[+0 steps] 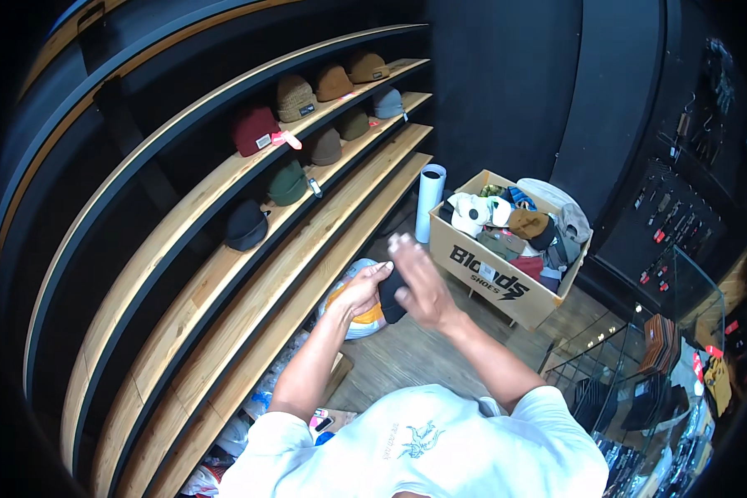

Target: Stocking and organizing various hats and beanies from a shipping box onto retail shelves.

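Observation:
In front of my chest, my left hand is closed on the edge of a black beanie, thumb on top. Much of this beanie is hidden behind my hands. Close on its right, my right hand is held up with fingers stretched out, the fingertips a little blurred. Whether the right palm touches the fabric, I cannot tell. Beanies sit on the shelves to the left, among them a maroon one, a green one and a dark navy one.
Curved wooden shelves fill the left side. A cardboard box full of caps stands ahead, beside a white rolled tube. A white and yellow bag lies below my hands. On the right is a glass display case with wallets.

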Motion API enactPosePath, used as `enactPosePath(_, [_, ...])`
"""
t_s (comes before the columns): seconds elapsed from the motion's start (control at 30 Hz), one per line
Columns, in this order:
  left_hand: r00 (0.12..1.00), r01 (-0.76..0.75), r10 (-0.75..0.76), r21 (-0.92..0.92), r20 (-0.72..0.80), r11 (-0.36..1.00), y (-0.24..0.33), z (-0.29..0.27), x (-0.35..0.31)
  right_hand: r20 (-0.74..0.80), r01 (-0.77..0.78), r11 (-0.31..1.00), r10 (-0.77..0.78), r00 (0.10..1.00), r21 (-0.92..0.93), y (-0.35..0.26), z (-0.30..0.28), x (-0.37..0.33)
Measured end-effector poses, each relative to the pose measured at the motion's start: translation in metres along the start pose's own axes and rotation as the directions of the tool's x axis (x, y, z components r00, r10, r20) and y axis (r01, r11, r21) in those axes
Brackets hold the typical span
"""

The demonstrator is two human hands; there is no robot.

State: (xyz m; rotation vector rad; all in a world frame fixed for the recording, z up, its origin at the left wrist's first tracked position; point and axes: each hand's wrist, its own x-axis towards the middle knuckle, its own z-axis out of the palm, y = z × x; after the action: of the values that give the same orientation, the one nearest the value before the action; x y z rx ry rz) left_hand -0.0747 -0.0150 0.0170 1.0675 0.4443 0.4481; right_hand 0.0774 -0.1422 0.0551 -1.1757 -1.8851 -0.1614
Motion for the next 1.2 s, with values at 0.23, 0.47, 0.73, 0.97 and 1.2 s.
enactPosePath(0.23, [0.996,0.038,-0.036,0.018,-0.085,0.999,-0.025,-0.024,0.018,-0.030,-0.528,0.838,0.536,0.844,0.137,0.047,0.003,-0.022])
enactPosePath(0.47, [0.999,0.037,-0.038,0.027,0.029,0.999,-0.027,-0.028,0.021,0.314,-0.796,0.600,0.743,0.592,0.082,0.093,0.021,-0.049])
enactPosePath(0.73, [0.995,-0.098,0.098,-0.003,0.012,0.995,-0.022,-0.019,0.014,0.179,-0.175,0.977,0.194,0.964,-0.118,0.044,0.031,-0.027])
enactPosePath(0.97, [0.996,-0.051,0.063,-0.199,0.057,0.979,0.002,0.007,0.002,0.667,-0.741,-0.244,0.660,0.346,0.625,0.091,0.050,-0.076])
enactPosePath(1.2, [0.965,0.058,0.040,-0.360,0.259,0.931,0.009,-0.001,-0.009,0.489,-0.436,-0.247,0.604,0.629,0.865,0.081,0.032,-0.039])
